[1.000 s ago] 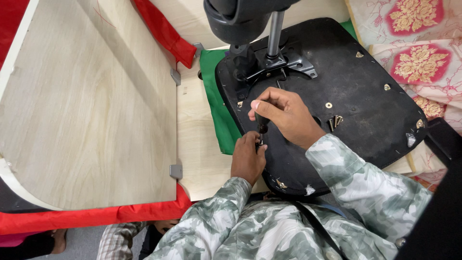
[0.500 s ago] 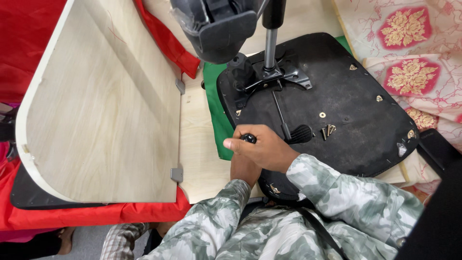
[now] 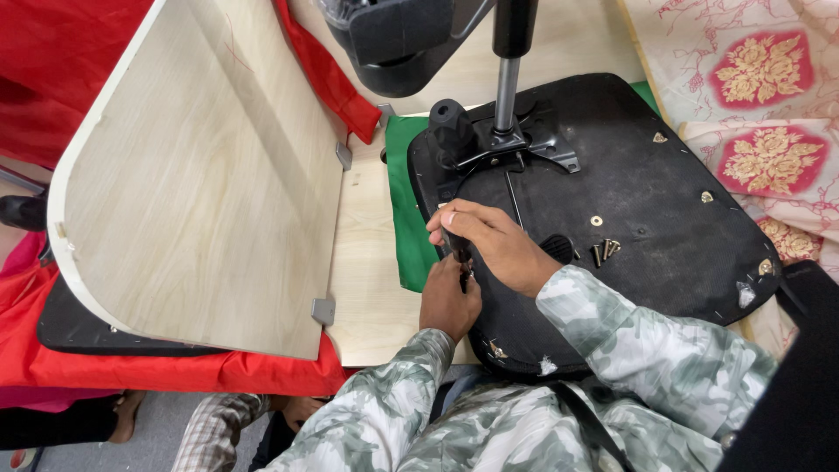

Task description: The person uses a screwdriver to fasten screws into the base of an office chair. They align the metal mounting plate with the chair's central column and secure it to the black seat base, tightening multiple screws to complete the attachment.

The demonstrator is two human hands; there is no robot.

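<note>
An upturned black office chair seat (image 3: 664, 218) lies on the table with its metal mechanism plate (image 3: 524, 149) and gas column (image 3: 507, 79) pointing up. My right hand (image 3: 494, 249) is closed around a dark tool handle (image 3: 459, 253) held upright over the seat's left edge. My left hand (image 3: 447, 301) sits just below it, fingers pinched at the tool's tip against the seat. What sits under the tip is hidden. Loose screws (image 3: 605, 251) lie on the seat to the right of my hands.
A pale wooden panel (image 3: 201, 183) stands tilted at the left on metal brackets (image 3: 323, 310). Green cloth (image 3: 406, 210) lies under the seat, red cloth (image 3: 131, 363) beneath the panel. Floral fabric (image 3: 760, 96) lies at the far right. Another person's foot (image 3: 118, 415) shows at bottom left.
My right hand has shifted slightly up along the seat's left edge, still on the tool. The view has tilted; the left hand stays below it.
</note>
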